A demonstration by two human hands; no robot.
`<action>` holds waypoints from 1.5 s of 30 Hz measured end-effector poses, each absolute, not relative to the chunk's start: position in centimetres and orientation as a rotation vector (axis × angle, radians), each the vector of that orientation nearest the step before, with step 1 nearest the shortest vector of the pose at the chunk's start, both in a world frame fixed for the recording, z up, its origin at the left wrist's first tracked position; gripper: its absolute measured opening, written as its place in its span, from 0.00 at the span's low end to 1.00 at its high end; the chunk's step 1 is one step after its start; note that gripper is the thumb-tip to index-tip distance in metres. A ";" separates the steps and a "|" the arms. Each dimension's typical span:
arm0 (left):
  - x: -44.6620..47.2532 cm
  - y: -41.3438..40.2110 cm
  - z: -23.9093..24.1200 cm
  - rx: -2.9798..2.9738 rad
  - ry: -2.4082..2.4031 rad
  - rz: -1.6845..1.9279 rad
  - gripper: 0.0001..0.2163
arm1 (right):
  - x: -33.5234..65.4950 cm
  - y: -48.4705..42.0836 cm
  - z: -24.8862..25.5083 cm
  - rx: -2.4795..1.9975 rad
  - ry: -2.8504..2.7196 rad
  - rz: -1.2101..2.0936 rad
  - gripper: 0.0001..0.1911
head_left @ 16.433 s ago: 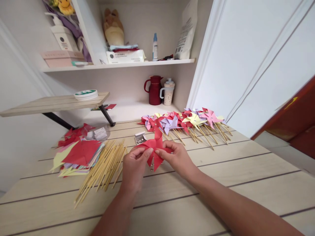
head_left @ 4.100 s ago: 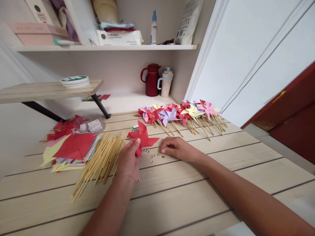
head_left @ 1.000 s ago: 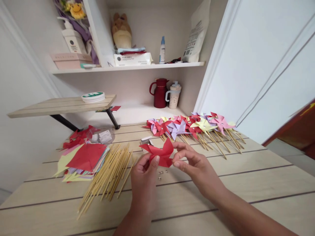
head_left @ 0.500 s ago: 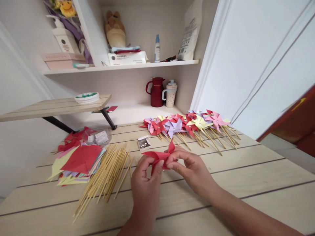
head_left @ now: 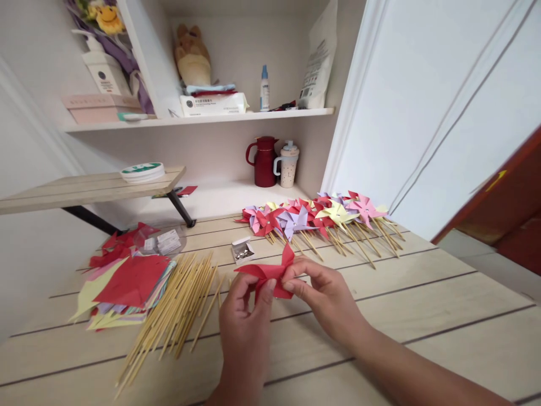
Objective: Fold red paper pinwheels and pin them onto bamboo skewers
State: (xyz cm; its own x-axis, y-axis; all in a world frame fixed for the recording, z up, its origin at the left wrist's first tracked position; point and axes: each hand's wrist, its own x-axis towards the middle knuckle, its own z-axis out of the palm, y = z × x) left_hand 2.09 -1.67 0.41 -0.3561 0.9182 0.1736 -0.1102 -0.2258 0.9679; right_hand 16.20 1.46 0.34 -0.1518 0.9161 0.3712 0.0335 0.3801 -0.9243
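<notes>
A red paper pinwheel, its corners folded inward, is held above the table between my hands. My left hand pinches its left side with thumb and fingers. On the other side, my right hand grips the paper near the centre; its fingertips hide that spot. Just behind stands a small open box of shiny metal pins. Left of my hands lie thin wooden sticks in a loose bundle, beside a stack of coloured paper squares with a red one on top.
Finished pinwheels on sticks lie piled at the back right of the table. A small raised wooden stand is at the left, with red paper pieces by its leg. A dark red jug and a cup stand behind.
The view has shifted slightly, so the surroundings appear a little further left and lower. Both hands keep their grip on the red pinwheel, with little visible change in its folds.
</notes>
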 end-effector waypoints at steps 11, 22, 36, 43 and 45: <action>1.6 -1.0 -0.4 0.964 1.153 1.648 0.10 | 16.1 1.5 -0.1 -0.903 -1.461 1.032 0.07; 1.8 -1.1 0.3 0.911 1.161 1.580 0.09 | 16.0 1.6 -0.1 -0.832 -1.470 1.020 0.06; 1.2 -0.6 0.3 0.639 1.165 1.592 0.11 | 16.2 1.7 0.0 -0.833 -1.388 1.128 0.07; 1.7 -0.9 0.4 0.690 1.155 1.575 0.12 | 16.1 1.4 0.6 -0.804 -1.484 1.104 0.05; 1.6 -1.0 0.3 0.721 1.149 1.576 0.12 | 16.0 1.5 0.5 -0.784 -1.496 1.107 0.05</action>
State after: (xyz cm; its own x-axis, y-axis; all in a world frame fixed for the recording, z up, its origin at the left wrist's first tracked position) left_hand 1.64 -0.99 0.26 -0.3081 0.9469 -0.0916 -0.3769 -0.0331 0.9257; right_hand 16.05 1.54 0.47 -0.2174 0.9061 0.3628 -0.0818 0.3535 -0.9319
